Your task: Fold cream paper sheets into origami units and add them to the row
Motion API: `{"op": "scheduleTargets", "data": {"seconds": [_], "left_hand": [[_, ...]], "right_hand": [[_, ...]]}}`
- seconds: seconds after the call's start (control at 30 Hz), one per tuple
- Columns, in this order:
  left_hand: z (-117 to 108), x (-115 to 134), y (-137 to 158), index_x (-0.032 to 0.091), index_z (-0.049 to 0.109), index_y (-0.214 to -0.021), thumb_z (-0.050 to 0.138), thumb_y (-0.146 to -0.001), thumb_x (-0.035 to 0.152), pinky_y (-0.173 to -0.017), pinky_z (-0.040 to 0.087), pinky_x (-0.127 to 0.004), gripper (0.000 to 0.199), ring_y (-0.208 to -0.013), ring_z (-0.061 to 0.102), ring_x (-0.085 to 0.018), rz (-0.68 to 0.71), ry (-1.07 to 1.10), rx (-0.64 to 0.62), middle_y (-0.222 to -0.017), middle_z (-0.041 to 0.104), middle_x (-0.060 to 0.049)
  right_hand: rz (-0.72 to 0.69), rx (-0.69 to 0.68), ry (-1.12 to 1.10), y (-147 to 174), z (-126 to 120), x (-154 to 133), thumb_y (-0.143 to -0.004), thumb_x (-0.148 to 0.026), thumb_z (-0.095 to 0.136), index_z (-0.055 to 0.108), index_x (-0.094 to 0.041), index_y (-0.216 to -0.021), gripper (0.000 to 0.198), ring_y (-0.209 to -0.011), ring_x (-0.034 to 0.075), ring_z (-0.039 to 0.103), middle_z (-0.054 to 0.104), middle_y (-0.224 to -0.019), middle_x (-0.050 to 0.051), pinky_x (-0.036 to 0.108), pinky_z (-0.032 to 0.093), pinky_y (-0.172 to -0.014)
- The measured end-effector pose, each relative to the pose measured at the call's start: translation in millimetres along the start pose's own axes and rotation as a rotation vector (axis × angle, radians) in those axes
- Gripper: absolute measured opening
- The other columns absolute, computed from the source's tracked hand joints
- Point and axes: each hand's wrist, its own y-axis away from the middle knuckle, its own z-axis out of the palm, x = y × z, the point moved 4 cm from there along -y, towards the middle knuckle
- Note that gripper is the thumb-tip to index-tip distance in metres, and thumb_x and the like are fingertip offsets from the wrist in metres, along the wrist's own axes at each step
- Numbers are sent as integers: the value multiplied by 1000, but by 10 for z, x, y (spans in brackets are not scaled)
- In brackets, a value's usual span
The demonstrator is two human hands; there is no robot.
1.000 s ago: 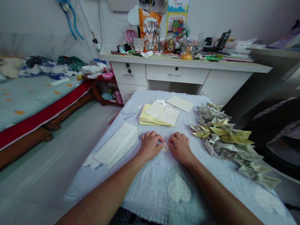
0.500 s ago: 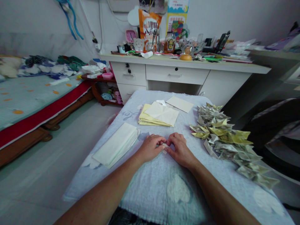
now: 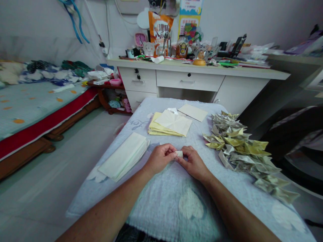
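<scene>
Head view, the only one; your left hand (image 3: 161,157) and right hand (image 3: 193,162) meet over the middle of the cloth-covered desk (image 3: 156,201), thumbs turned toward each other; between them sits a small folded piece of white paper (image 3: 179,153); your left hand grasps its near-left side between thumb and fingers, your right hand grips the right side the same way; the lower edge is partly hidden by your right thumb.

Left of your left hand, well clear of your fingers, a slanting pile of long white paper (image 3: 123,154); beyond both hands, a stack of yellow paper (image 3: 158,130) with a creased white sheet (image 3: 175,121) lying across its top; behind that and to its right, a pale flat sheet (image 3: 193,112).

To the right of your right hand, a long heap of folded paper shapes (image 3: 242,153), silver-grey and yellow, running from the far side toward the near right corner.

Past the cloth, a white drawer unit (image 3: 190,80) against the wall; on its top an orange bag (image 3: 160,28), a jar (image 3: 181,47) and a pink clock (image 3: 140,39); off to your left, a bed (image 3: 37,106) with a red lower edge.
</scene>
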Motion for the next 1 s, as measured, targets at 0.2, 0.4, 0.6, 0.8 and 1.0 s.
{"op": "scheduleTargets", "data": {"seconds": [0.2, 0.4, 0.6, 0.8, 1.0], "left_hand": [[0, 26, 4, 14, 62, -78, 61, -78, 26, -56, 38, -20, 12, -59, 52, -9, -9, -46, -22, -66, 58, 1], [-16, 46, 12, 14, 59, -79, 59, -79, 27, -55, 36, -19, 13, -58, 49, -9, -17, -15, -18, -64, 53, 3], [-1, 12, 18, 14, 59, -78, 60, -78, 27, -56, 36, -19, 13, -60, 48, -8, -24, -39, -58, -67, 54, 2], [19, 19, 16, 14, 60, -78, 63, -75, 26, -55, 37, -19, 13, -58, 48, -8, -43, -35, -83, -66, 54, 3], [21, 52, 6, 15, 50, -78, 68, -71, 29, -61, 44, -22, 23, -61, 56, -9, -97, 277, -56, -67, 57, 3]], "right_hand": [[-34, -12, -27, -4, -24, -50, -90, -43, 54, 55, -18, -67, 33, -76, 16, 49, 54, -70, 1, 29, 35, -71], [-15, 26, -128, 2, -59, -17, -92, -42, 50, 59, -19, -73, 31, -79, 16, 51, 57, -74, 1, 29, 37, -74], [-26, 36, -171, -9, -97, -32, -91, -35, 49, 58, -20, -69, 28, -79, 17, 51, 56, -72, 1, 30, 37, -76], [-37, 42, -147, -3, -114, -41, -91, -32, 50, 58, -20, -66, 28, -79, 17, 50, 56, -71, 1, 30, 38, -77], [22, 56, -276, 23, -41, -37, -86, -38, 60, 59, -20, -87, 18, -81, 16, 54, 61, -83, 1, 28, 41, -73]]}}
